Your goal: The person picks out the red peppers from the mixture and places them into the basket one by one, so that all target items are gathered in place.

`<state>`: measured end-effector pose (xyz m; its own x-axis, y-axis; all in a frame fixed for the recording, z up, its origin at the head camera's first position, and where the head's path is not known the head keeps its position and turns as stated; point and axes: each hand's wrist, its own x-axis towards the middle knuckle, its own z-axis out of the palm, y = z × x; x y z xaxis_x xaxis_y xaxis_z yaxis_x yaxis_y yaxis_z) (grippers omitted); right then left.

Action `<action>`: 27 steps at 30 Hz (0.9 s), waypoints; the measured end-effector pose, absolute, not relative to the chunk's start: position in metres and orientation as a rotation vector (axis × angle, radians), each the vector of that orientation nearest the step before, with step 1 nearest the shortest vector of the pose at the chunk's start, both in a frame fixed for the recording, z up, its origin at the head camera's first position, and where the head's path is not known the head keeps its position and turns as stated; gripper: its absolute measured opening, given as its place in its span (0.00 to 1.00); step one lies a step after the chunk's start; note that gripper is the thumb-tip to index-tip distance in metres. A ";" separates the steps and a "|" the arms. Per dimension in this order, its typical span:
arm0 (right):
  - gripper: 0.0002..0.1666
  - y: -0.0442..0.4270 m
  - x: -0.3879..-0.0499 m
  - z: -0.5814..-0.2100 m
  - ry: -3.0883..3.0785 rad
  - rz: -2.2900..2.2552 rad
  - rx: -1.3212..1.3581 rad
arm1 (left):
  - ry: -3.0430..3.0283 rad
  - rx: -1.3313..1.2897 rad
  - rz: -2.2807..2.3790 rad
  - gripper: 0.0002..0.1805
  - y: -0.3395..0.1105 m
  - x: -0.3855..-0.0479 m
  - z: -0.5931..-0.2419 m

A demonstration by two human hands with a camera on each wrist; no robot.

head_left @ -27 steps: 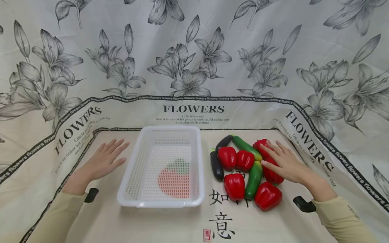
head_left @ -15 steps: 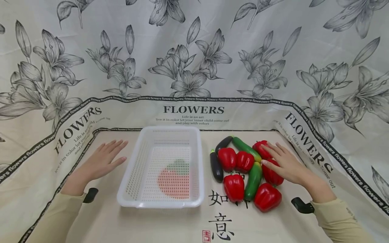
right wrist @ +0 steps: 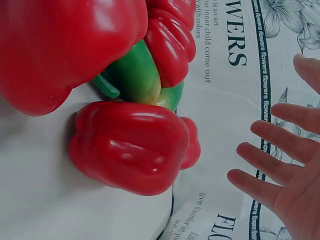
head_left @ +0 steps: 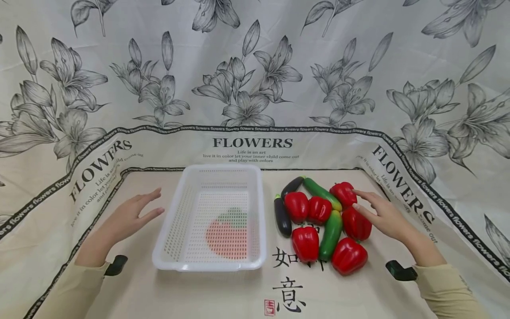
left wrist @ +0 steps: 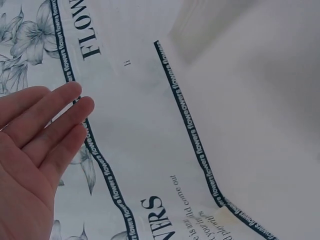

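1. Right hand (head_left: 384, 217) – released, fingers extended; the nearest red pepper (head_left: 357, 223) lies just beside it at 9 o'clock, as the head view shows it.
2. Left hand (head_left: 127, 219) – released too, fingers extended; the white basket (head_left: 209, 267) stands near, at its 3 o'clock.
3. Around the nearest red pepper: a second pepper (head_left: 342, 194) at 11 o'clock, a green zucchini (head_left: 330, 235) at 8.
4. Farther out, one dark eggplant (head_left: 283, 216) marks the pile's 9 o'clock edge, between the basket and the peppers, on the pale tabletop (head_left: 207, 297).
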<state>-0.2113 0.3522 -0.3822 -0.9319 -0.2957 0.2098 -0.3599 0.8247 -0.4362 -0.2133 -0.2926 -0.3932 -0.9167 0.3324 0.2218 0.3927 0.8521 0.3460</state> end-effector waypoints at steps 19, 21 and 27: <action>0.30 0.381 -0.208 -0.408 -2.803 0.861 0.408 | -2.786 -0.490 -0.870 0.36 -0.288 -0.191 -0.417; 0.30 0.384 -0.209 -0.411 -2.798 0.864 0.395 | -2.776 -0.477 -0.880 0.36 -0.288 -0.188 -0.421; 0.30 0.389 -0.210 -0.420 -2.796 0.893 0.359 | -2.767 -0.449 -0.891 0.35 -0.286 -0.179 -0.430</action>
<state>-0.2096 0.3890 -0.4203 -0.9539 -0.1721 0.2459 -0.2828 0.7901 -0.5439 -0.1787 -0.2856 -0.4300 -0.9339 0.2240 0.2785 0.3444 0.7721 0.5341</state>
